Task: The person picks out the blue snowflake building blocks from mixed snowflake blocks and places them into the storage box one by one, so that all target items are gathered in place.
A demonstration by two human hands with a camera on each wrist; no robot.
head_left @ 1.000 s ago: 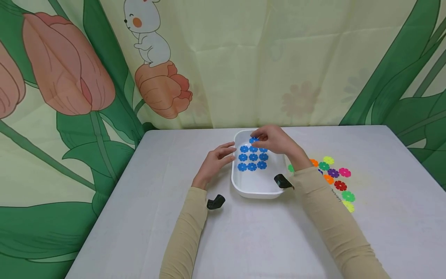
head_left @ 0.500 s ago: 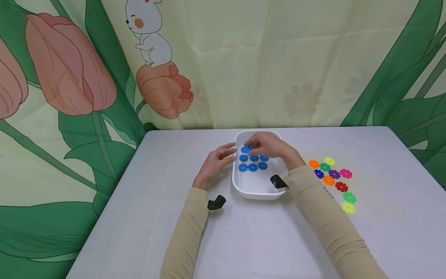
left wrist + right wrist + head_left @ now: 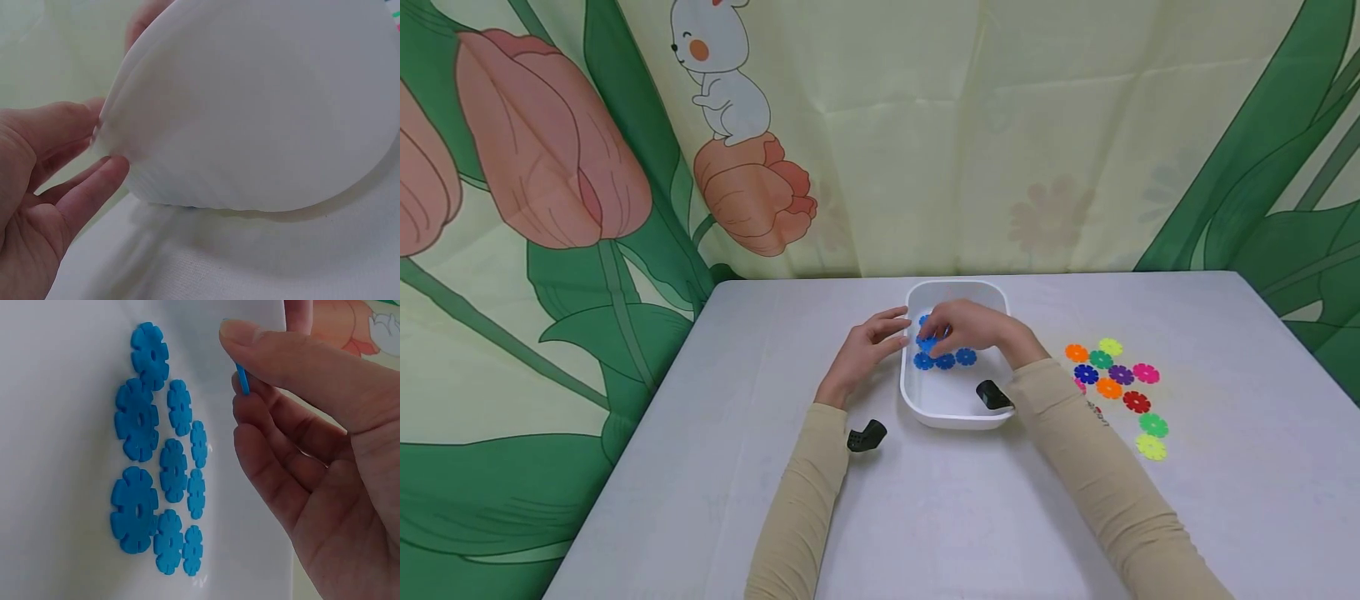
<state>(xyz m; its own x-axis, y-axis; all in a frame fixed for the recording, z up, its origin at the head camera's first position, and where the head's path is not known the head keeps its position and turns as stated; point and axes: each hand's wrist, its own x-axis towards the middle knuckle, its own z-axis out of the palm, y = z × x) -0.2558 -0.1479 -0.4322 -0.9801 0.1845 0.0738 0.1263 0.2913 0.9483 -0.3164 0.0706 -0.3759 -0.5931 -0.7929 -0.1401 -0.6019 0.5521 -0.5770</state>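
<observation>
A white tray (image 3: 951, 410) stands on the table with several blue flower-shaped plastic discs (image 3: 944, 361) laid in rows inside it. My right hand (image 3: 973, 323) is over the tray, pinching one blue disc (image 3: 243, 380) between thumb and finger; it shows edge-on in the right wrist view. The laid discs (image 3: 139, 420) lie flat on the tray floor there, beside that hand. At the tray's left side, my left hand (image 3: 868, 346) has thumb and fingers extended. The left wrist view shows its fingertips (image 3: 115, 172) touching the tray's outer wall (image 3: 262, 106). My right hand hides part of the rows.
Right of the tray, loose flower discs (image 3: 1108, 387) in orange, green, purple, pink, red and yellow lie on the white-covered table (image 3: 700, 467); my right sleeve (image 3: 1097, 450) covers some. Each wrist wears a black camera (image 3: 867, 436). A printed curtain (image 3: 917, 167) hangs behind the table.
My right hand has moved from the tray's far end toward me and slightly left, still pinching a blue disc. More coloured discs show beside the sleeve. My left hand stays at the tray's side.
</observation>
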